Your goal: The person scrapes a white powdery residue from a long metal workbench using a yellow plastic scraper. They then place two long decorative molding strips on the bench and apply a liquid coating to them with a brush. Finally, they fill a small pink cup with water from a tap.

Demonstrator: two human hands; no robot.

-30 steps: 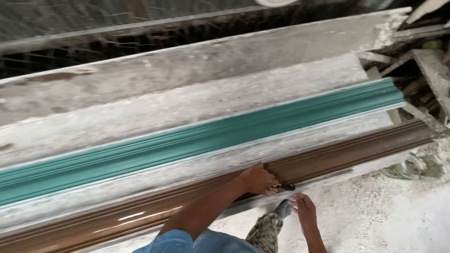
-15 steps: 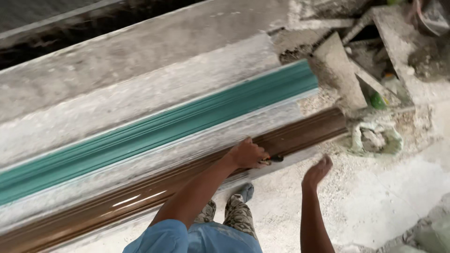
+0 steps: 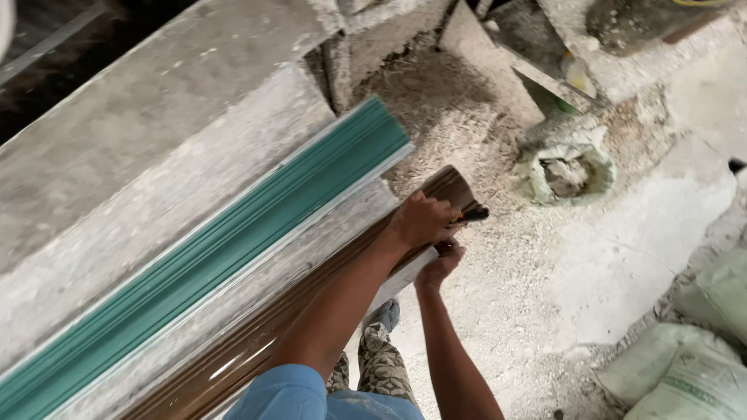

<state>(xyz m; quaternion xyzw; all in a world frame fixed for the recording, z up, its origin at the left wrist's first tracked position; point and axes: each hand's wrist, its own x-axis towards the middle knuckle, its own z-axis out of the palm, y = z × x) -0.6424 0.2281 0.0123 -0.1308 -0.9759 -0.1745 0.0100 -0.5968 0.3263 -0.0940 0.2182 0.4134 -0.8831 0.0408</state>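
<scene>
A long glossy brown moulding (image 3: pixel 296 311) lies on a grey bench, and its end sits near the middle of the view. My left hand (image 3: pixel 420 219) rests on top of that end, closed around a small dark tool (image 3: pixel 472 212) whose tip sticks out to the right. Just below it, my right hand (image 3: pixel 441 260) is curled against the white lower edge of the bench end; whether it grips anything is hidden. A teal moulding (image 3: pixel 257 233) lies parallel to the brown one, further from me.
Grey concrete slabs (image 3: pixel 156 148) run behind the teal moulding. An open sack of rubble (image 3: pixel 564 169) sits on the dusty floor to the right. Filled white sacks (image 3: pixel 685 365) lie at the bottom right. Broken boards and debris (image 3: pixel 537 62) are at the top. My foot (image 3: pixel 385 315) stands under the bench edge.
My left hand has slid along the brown moulding to its right end. My right hand has come up from the floor side to the bench edge beneath it. The view has shifted right.
</scene>
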